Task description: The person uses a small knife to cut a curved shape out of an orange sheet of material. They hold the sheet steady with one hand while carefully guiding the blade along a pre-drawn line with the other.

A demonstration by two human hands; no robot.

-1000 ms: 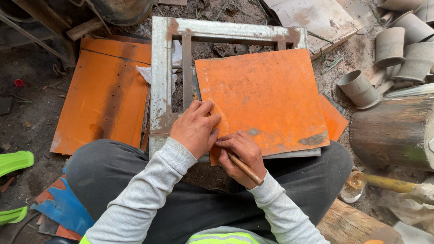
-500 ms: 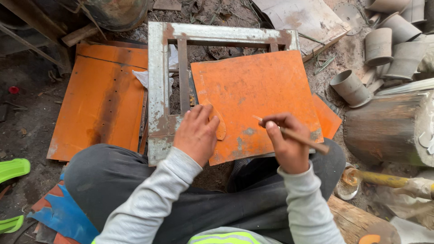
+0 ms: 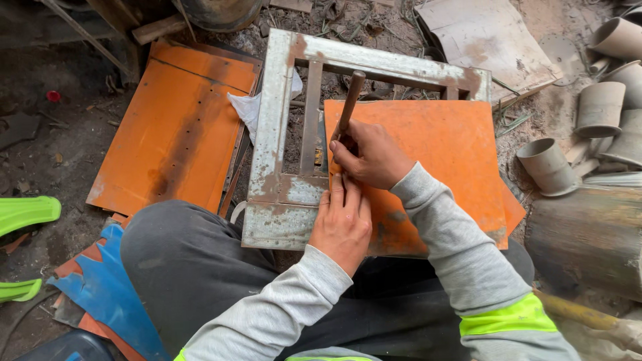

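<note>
An orange metal sheet [image 3: 445, 150] lies on a rusty grey metal frame [image 3: 277, 134] in front of my knees. My left hand [image 3: 342, 224] presses flat on the sheet's near left edge, fingers pointing away from me. My right hand [image 3: 368, 157] is closed around a thin brown wooden-handled tool [image 3: 349, 103], held nearly upright with its tip at the sheet's left edge, just beyond my left fingertips.
A second orange sheet [image 3: 177, 127] lies to the left of the frame, a white rag [image 3: 247, 107] between them. Several grey cylindrical cups [image 3: 598, 107] stand at the right, beside a log [image 3: 588, 241]. Blue scraps [image 3: 107, 281] and green pieces [image 3: 27, 214] lie at the left.
My right hand has swung the tool from the sheet's right side across to its left edge. The left hand stays pressed on the sheet, shifted slightly toward the near edge.
</note>
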